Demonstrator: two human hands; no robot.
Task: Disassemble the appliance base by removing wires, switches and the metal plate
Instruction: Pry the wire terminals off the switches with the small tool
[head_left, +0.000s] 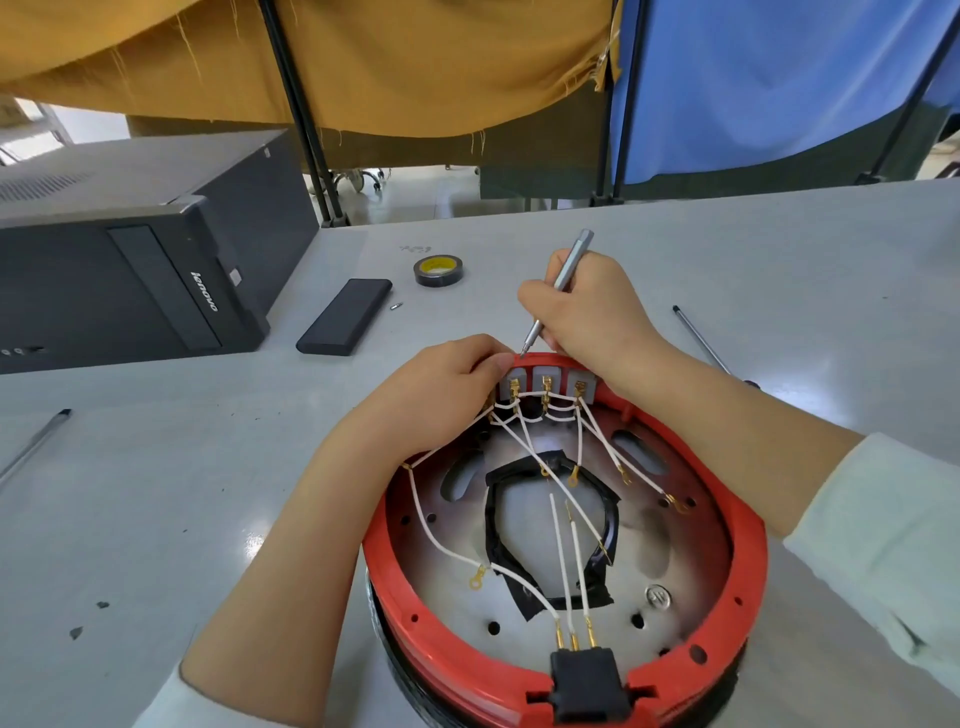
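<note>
Red round appliance base (748, 561) upturned; white wires (524, 441) still clipped to three switches (545, 378) over metal plate (670, 545)

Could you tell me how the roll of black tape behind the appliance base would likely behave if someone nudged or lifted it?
The roll of black tape lies flat on the table, so a nudge would probably slide it, not roll it. It looks small and hollow-cored, so likely light. Stood on edge, its round shape would probably let it roll.

Your left hand (441, 395) hides the leftmost switch (511, 382) — the appliance base (748, 551) is cut off at the near edge.
</note>
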